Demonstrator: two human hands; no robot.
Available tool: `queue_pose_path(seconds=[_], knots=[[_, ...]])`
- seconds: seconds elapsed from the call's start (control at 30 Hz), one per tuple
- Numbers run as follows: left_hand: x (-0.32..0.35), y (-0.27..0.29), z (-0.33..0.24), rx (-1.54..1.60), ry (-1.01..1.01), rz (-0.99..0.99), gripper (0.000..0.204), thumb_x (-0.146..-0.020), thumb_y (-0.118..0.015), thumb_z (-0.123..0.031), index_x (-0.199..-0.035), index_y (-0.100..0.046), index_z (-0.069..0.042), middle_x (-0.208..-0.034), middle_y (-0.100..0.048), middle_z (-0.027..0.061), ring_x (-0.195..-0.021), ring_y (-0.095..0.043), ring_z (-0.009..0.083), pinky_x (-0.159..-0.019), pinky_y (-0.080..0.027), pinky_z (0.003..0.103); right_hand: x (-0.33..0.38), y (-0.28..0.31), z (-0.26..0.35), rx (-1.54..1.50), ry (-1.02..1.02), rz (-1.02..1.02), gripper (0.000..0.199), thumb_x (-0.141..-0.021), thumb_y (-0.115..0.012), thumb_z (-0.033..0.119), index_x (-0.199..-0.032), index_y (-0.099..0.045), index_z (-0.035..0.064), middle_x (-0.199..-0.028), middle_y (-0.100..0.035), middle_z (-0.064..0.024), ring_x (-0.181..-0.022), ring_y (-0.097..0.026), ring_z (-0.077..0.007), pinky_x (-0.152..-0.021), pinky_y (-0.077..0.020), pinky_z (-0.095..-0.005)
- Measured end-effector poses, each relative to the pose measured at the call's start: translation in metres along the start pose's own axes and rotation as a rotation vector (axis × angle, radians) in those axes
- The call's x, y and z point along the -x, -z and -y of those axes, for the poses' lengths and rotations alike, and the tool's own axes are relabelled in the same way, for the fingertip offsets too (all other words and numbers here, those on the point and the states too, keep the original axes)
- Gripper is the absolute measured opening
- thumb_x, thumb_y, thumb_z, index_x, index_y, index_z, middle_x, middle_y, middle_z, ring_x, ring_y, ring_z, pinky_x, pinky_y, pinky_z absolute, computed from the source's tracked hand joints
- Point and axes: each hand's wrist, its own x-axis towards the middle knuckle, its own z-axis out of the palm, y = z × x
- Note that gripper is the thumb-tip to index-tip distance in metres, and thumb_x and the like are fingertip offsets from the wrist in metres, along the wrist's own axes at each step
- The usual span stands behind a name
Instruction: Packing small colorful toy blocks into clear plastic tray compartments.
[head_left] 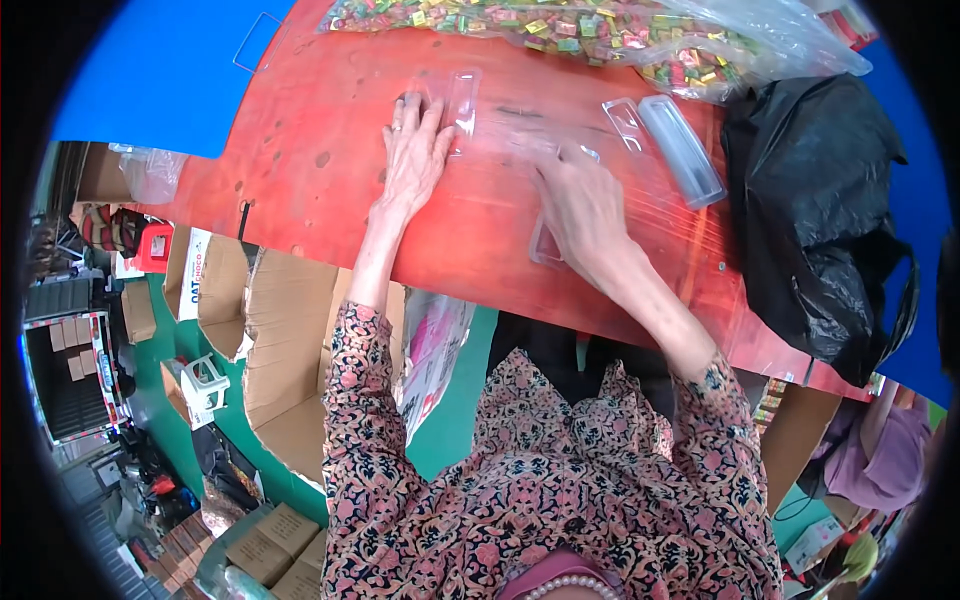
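Observation:
My left hand (pixel 413 150) lies on the red tabletop (pixel 310 190) with its fingers stretched out and a ring on one of them. Its thumb and fingertips are at the edge of a narrow clear plastic tray (pixel 463 105). Farther right, my right hand (pixel 585 205) is closed, fingers curled down and slightly blurred. Part of another clear plastic tray (pixel 545 247) shows beneath it, and a small shiny bit lies by its knuckles. Whatever its fingers grip is hidden. To the right of this hand are a flat clear tray (pixel 624 125) and a stack of nested clear trays (pixel 682 150).
Along the far edge lies a big clear bag of colourful wrapped sweets (pixel 560 30). A black plastic bag (pixel 815 210) covers the table's right end. Blue sheets (pixel 170 70) flank the table. Open cardboard boxes (pixel 290 350) stand below its near left edge; another person (pixel 880 450) is at lower right.

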Motion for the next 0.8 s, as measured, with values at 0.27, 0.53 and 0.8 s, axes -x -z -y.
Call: queue_pose_path(seconds=[0.27,0.53,0.8], knots=[[-0.013,0.022,0.015,-0.18,-0.078,-0.052,0.043,-0.091,-0.051,-0.028,-0.127,-0.048,-0.004,-0.14,-0.032,0.0215,-0.133,-0.022,0.042,-0.104,-0.02,0.063,0.046,-0.003,-0.018,-0.021,-0.055,0.027,0.012,-0.068,-0.053,-0.005,-0.079,-0.054,-0.0027,-0.091,-0.049,-0.0226,-0.081,-0.055,-0.04,-0.061,-0.0478,-0.048],[0.039,0.0,-0.092,1.032,0.349,0.216,0.026,-0.092,-0.053,-0.016,-0.105,-0.059,0.005,-0.088,-0.065,0.0063,-0.076,-0.062,0.0169,-0.068,-0.052,0.029,0.03,-0.002,-0.036,-0.244,-0.184,-0.078,0.012,-0.075,-0.061,-0.002,-0.087,-0.063,-0.0025,-0.087,-0.054,-0.0184,-0.079,-0.058,-0.0351,-0.07,-0.0464,-0.0405],[0.046,-0.01,-0.141,1.344,0.489,0.394,0.019,-0.092,-0.052,-0.014,-0.101,-0.058,0.002,-0.09,-0.062,0.0079,-0.077,-0.063,0.0155,-0.067,-0.054,0.028,0.032,-0.001,-0.038,-0.574,-0.206,-0.148,0.017,-0.085,-0.057,0.01,-0.081,-0.065,-0.0046,-0.073,-0.056,-0.0187,-0.066,-0.057,-0.0284,-0.058,-0.0433,-0.0379]])
